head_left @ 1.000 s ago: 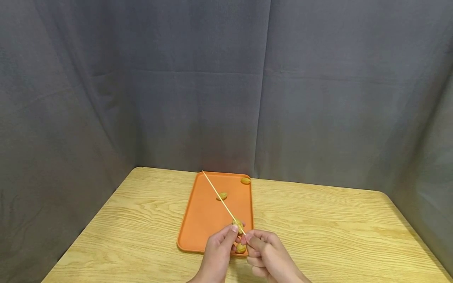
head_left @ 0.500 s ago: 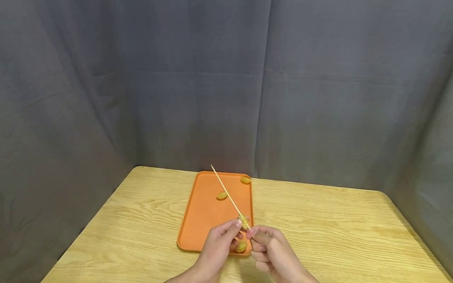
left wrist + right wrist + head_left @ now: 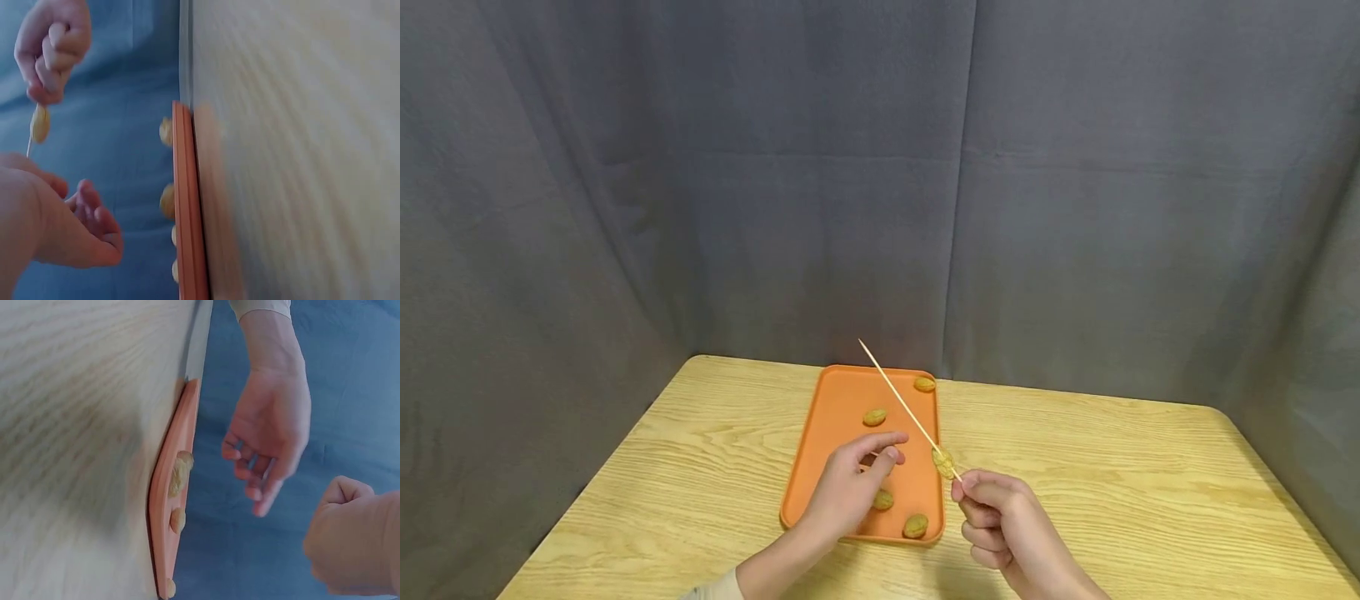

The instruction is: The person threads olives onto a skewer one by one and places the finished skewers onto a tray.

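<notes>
In the head view my right hand [image 3: 1017, 523] pinches a thin wooden skewer [image 3: 898, 396] near its lower end, over the right side of the tray [image 3: 802, 467]. The skewer slants up and to the left. Threaded low on it, just beyond my fingertips, is a ridged, yellow-brown oval piece [image 3: 943, 463]. My left hand [image 3: 844, 487] hovers above the tray, fingers loosely bent with nothing between them. Below its thumb lies a similar oval piece [image 3: 882, 499]. The left wrist view also shows the threaded piece [image 3: 40, 124] right at the right hand's fingertips.
More oval pieces lie on the orange tray: one near the front right corner [image 3: 915, 526], one farther back [image 3: 874, 417] and one at the back right corner [image 3: 924, 384]. Wooden tabletop [image 3: 1097, 483] surrounds the tray. Grey curtains [image 3: 820, 208] hang behind and at both sides.
My left hand has let go of the threaded piece and moved left over the tray. The right hand has carried the skewer right and slightly up. A piece under the left hand has come into view.
</notes>
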`<state>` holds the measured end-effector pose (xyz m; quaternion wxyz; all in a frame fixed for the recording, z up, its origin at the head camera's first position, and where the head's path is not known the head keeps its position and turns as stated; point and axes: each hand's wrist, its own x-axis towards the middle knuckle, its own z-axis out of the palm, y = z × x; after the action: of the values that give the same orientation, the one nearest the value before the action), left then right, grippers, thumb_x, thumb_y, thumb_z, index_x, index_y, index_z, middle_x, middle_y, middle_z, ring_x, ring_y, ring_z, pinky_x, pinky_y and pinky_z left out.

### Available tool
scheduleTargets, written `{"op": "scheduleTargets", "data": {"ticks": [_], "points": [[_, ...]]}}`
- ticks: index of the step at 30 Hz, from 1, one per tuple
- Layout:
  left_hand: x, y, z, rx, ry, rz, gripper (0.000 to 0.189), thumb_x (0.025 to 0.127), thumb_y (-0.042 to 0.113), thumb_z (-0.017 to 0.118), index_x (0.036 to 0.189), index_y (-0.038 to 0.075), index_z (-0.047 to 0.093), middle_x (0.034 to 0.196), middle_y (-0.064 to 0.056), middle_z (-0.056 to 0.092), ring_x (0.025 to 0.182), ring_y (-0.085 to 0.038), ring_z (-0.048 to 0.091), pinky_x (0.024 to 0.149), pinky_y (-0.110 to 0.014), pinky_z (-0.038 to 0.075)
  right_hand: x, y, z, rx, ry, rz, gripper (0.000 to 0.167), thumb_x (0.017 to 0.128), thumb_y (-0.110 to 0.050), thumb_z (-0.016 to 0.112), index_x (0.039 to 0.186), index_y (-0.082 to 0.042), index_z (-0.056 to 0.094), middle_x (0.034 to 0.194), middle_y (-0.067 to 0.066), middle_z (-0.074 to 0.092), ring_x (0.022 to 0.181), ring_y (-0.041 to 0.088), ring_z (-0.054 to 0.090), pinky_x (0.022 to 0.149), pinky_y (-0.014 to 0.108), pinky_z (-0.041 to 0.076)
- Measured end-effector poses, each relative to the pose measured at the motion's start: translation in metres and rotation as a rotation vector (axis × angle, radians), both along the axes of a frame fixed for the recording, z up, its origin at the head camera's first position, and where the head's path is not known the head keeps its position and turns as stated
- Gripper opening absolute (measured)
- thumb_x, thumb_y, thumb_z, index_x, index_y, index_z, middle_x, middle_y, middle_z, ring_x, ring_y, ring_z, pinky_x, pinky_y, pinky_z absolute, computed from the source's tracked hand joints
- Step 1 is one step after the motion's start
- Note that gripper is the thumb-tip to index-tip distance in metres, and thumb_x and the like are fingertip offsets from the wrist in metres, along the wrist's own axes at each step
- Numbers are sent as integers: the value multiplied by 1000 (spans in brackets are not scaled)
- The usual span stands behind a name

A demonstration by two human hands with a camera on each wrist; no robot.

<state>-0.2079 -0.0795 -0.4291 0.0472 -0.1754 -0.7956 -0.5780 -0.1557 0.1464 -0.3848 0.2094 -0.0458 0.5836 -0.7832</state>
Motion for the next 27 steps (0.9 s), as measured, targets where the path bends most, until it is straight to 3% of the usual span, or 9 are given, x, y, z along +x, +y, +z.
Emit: {"op": "scheduleTargets", "data": {"ticks": [7, 12, 19, 27], "points": [[-12, -11, -4, -300, 21, -86, 26, 104, 18, 62, 127, 13, 71, 113, 0, 64, 100, -21, 59, 80, -34, 53, 3, 6, 3, 33, 30, -43, 19, 104, -11, 44, 91, -2, 55, 57, -6, 25, 44, 5, 22, 42, 20, 19], [-14, -14, -6, -434, -16, -161, 29, 99, 17, 70, 126, 9, 70, 114, -3, 62, 105, -25, 59, 84, -36, 52, 4, 9, 4, 41, 50, -64, 20, 104, -11, 44, 90, -2, 55, 57, -6, 25, 45, 6, 22, 42, 19, 19], [-12, -16, -6, -555, -58, -153, 36, 89, 19, 82, 121, 6, 71, 105, 0, 59, 95, -21, 58, 79, -34, 51, 2, 10, 4, 37, 55, -65, 20, 104, -11, 44, 89, -2, 54, 57, -6, 25, 45, 5, 22, 42, 19, 19], [-12, -17, -10, -582, -112, -154, 30, 88, 12, 82, 116, 10, 74, 102, 2, 59, 95, -20, 55, 78, -35, 49, 1, 8, 3, 32, 50, -60, 19, 103, -10, 44, 90, -2, 55, 57, -6, 25, 44, 5, 23, 42, 19, 19]]}}
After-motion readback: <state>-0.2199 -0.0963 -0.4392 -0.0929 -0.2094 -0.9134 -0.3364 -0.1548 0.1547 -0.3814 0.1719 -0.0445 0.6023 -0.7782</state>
